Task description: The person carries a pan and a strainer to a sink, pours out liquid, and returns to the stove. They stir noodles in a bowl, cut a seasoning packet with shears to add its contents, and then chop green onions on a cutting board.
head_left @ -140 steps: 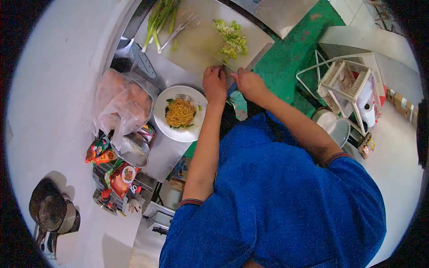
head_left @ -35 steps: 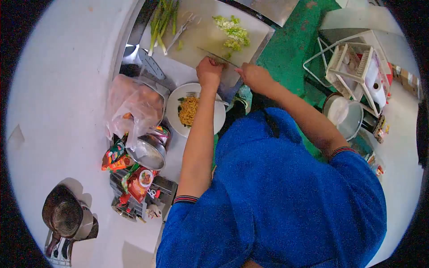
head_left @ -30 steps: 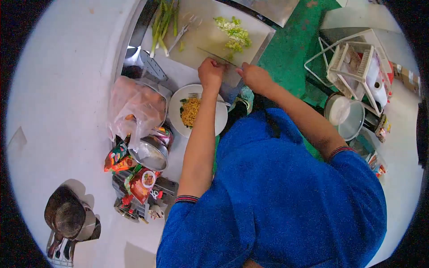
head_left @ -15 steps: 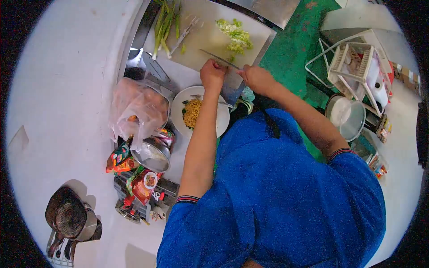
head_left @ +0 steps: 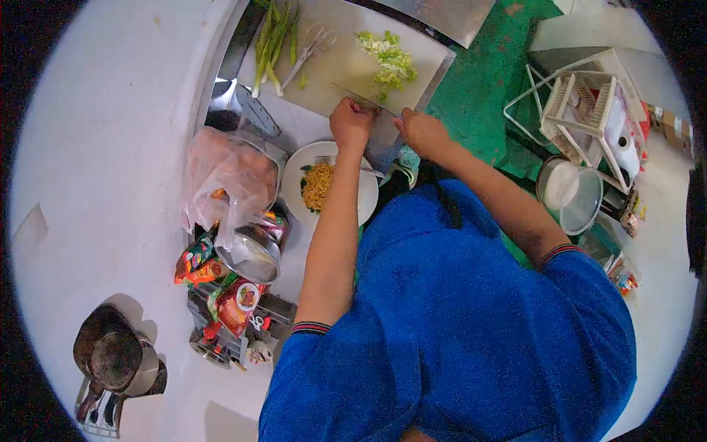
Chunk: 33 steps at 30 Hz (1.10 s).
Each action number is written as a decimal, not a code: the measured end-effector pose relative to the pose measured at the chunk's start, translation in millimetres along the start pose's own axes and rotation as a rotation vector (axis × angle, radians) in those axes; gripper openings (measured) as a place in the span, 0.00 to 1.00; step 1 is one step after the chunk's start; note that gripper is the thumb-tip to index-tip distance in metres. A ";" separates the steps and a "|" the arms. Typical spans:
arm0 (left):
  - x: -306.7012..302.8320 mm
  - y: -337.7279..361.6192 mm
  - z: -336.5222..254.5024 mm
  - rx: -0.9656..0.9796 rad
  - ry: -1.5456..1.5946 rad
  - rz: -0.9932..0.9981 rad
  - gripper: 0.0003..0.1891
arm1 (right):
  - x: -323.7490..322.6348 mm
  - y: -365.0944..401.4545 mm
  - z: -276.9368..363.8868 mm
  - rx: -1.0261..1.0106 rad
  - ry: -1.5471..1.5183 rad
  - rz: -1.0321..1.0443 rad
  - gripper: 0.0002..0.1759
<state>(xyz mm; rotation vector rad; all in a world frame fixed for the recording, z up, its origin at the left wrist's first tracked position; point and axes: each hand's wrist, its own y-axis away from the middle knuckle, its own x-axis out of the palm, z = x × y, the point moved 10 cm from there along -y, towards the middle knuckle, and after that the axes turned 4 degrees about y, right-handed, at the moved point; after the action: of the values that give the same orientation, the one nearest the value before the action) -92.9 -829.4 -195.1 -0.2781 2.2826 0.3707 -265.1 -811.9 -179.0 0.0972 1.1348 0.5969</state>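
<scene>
My right hand [head_left: 421, 132] grips the handle of a knife [head_left: 362, 99] at the near edge of a pale cutting board [head_left: 335, 62]. My left hand [head_left: 350, 122] is closed with its fingers pinching the flat of the blade. A pile of chopped green onion [head_left: 390, 57] lies on the board just beyond the blade. Whole green onion stalks [head_left: 271, 35] lie at the board's far left. Below my left forearm sits a white plate [head_left: 364, 197] of fried noodles [head_left: 318, 186] with a fork [head_left: 322, 160] on it.
Left of the plate are a clear plastic bag [head_left: 227, 175], a steel pot [head_left: 250, 255] and snack packets [head_left: 200, 263]. A dark pan [head_left: 110, 355] sits at lower left. To the right are green floor [head_left: 482, 81], a white rack [head_left: 585, 110] and a round lidded pot [head_left: 571, 193].
Both hands have stayed on the knife at the board's near edge over the last second. My left fingers slid a little along the blade. The view shifted slightly.
</scene>
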 end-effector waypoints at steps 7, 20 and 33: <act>-13.4 2.8 -12.2 0.028 0.018 -0.023 0.13 | -12.3 -4.6 21.5 -0.220 0.058 -0.173 0.23; -97.1 -33.5 5.7 0.021 0.168 -0.385 0.07 | -48.5 -14.3 -17.0 -0.139 -0.032 -0.059 0.25; -99.3 -59.5 8.0 0.038 -0.088 -0.333 0.06 | -53.2 -31.3 -44.9 -0.222 -0.068 0.009 0.27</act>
<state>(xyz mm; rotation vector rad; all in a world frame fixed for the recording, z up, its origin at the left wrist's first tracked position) -2.9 -874.0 -136.9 -0.6002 2.1075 0.1641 -307.0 -874.4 -166.3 -0.0683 0.9958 0.7186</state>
